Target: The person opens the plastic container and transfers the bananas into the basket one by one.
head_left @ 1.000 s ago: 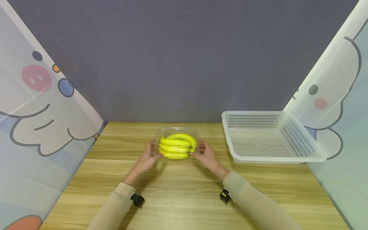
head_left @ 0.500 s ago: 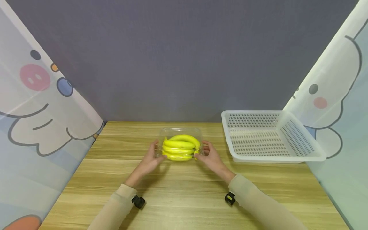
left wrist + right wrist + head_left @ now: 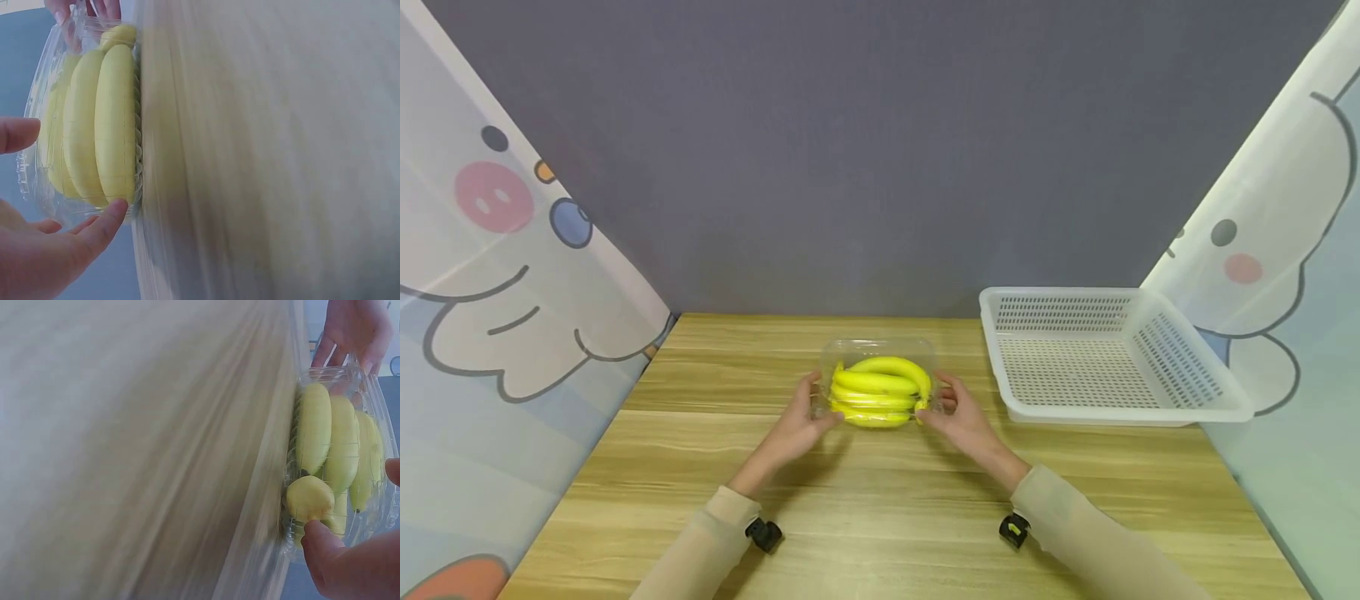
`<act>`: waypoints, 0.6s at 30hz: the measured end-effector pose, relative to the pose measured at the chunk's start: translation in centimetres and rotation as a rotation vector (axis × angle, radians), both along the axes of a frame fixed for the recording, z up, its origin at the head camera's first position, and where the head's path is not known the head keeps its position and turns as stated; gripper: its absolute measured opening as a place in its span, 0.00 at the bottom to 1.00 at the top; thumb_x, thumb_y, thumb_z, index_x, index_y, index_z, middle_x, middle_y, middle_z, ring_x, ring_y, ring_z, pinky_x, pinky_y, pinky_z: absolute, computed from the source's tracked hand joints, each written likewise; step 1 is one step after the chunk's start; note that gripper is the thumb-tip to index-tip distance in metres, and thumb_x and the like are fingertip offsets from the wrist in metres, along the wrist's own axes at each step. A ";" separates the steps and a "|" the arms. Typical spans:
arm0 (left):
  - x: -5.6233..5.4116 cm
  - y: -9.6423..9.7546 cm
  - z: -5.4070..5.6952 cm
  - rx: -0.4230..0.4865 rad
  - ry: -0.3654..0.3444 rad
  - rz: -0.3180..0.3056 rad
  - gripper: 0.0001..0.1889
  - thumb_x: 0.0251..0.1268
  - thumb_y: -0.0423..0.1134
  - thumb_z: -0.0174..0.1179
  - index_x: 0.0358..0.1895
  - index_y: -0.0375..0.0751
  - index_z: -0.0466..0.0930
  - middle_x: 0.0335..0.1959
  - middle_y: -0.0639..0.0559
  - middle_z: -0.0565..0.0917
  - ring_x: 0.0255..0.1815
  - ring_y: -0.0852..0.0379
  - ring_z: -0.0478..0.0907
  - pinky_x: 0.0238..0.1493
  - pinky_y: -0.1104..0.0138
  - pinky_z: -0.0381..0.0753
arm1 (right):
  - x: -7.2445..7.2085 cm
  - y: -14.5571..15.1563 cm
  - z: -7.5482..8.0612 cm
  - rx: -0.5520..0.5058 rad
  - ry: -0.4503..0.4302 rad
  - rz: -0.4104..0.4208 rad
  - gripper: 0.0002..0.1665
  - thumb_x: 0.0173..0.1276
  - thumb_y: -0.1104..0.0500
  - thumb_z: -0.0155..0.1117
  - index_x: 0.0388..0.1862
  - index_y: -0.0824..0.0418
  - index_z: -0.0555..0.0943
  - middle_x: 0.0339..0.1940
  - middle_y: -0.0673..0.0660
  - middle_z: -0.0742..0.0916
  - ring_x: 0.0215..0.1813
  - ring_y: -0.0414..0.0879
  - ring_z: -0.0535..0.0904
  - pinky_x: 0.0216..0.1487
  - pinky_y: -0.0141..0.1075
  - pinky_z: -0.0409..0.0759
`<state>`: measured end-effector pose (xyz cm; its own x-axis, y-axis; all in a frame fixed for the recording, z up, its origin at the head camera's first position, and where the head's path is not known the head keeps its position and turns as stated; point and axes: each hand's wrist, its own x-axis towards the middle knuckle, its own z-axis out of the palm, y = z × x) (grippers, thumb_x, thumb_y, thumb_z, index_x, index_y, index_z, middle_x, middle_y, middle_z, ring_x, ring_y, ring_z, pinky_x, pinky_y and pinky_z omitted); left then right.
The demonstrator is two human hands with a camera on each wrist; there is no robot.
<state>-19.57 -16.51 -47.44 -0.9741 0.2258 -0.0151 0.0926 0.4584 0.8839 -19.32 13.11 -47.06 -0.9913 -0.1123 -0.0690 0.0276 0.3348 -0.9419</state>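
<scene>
Wood-grain table [image 3: 880, 517] beneath a white basket [image 3: 1123, 414] and clear banana box [image 3: 880, 347]

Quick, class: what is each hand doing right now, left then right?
Left hand: holding the left side of the clear container of bananas.
Right hand: holding the container's right side.

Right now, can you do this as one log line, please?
left fingers: hold box | right fingers: hold box | bananas: in box | basket: right of box
</scene>
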 end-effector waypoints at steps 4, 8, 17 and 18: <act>0.3 0.4 0.0 -0.008 -0.004 0.001 0.45 0.71 0.42 0.64 0.80 0.36 0.43 0.73 0.28 0.60 0.71 0.33 0.63 0.67 0.41 0.69 | 0.5 0.4 0.0 0.017 0.001 0.004 0.48 0.65 0.55 0.74 0.79 0.61 0.60 0.68 0.68 0.75 0.69 0.63 0.72 0.66 0.57 0.72; 0.6 0.7 0.0 -0.004 -0.001 -0.003 0.45 0.71 0.43 0.64 0.80 0.35 0.44 0.72 0.27 0.60 0.72 0.32 0.62 0.67 0.40 0.68 | 1.0 0.7 -0.1 0.037 0.015 -0.015 0.48 0.64 0.55 0.75 0.79 0.61 0.62 0.66 0.67 0.77 0.66 0.61 0.73 0.65 0.56 0.74; 1.4 1.3 0.0 -0.040 0.012 -0.009 0.45 0.69 0.44 0.65 0.80 0.36 0.47 0.72 0.28 0.63 0.72 0.32 0.63 0.67 0.39 0.67 | 1.7 1.6 0.1 0.027 0.002 -0.004 0.50 0.63 0.56 0.74 0.79 0.65 0.60 0.67 0.69 0.75 0.68 0.63 0.71 0.65 0.56 0.73; 1.5 1.3 0.1 -0.039 0.010 -0.010 0.45 0.68 0.44 0.66 0.80 0.36 0.47 0.71 0.28 0.63 0.71 0.32 0.64 0.67 0.39 0.68 | 1.8 1.6 0.2 0.022 -0.003 -0.002 0.49 0.64 0.57 0.73 0.79 0.65 0.59 0.67 0.70 0.75 0.68 0.63 0.70 0.66 0.57 0.72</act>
